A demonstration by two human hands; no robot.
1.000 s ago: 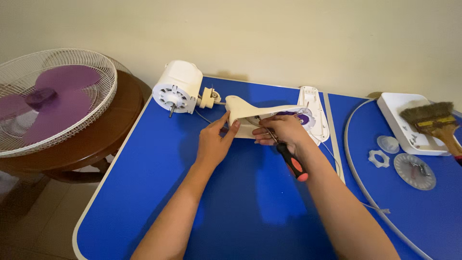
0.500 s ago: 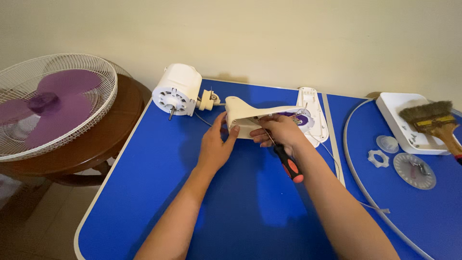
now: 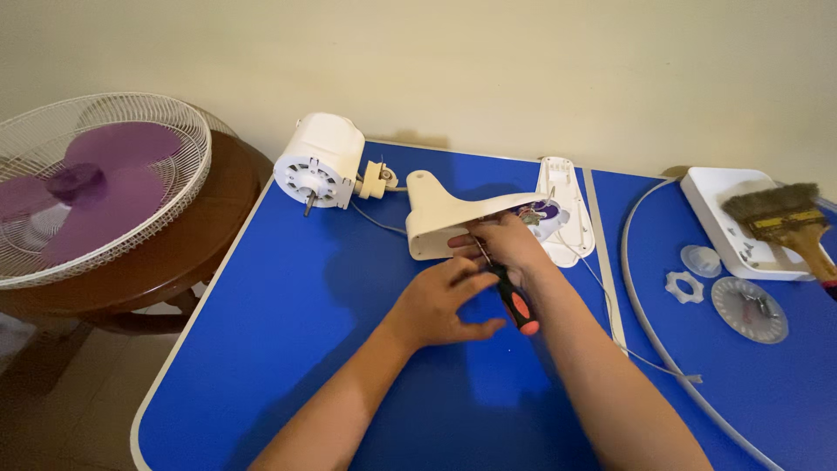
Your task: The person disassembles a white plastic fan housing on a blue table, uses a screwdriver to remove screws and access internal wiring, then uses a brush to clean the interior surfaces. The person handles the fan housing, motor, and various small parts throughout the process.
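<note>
Right hand (image 3: 506, 249) clamped on screwdriver (image 3: 510, 296), tip at cream fan neck housing (image 3: 453, 214). Left hand (image 3: 440, 305) spread loose, touching screwdriver handle, over blue desk (image 3: 288, 323).

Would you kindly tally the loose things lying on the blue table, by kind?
Fan motor housing: 1
Cream fan neck cover: 1
White base plate: 1
Screwdriver, held in the right hand: 1
White tray: 1
Paintbrush: 1
Small clear plastic parts: 3
Grille ring: 1
Total: 10
</note>
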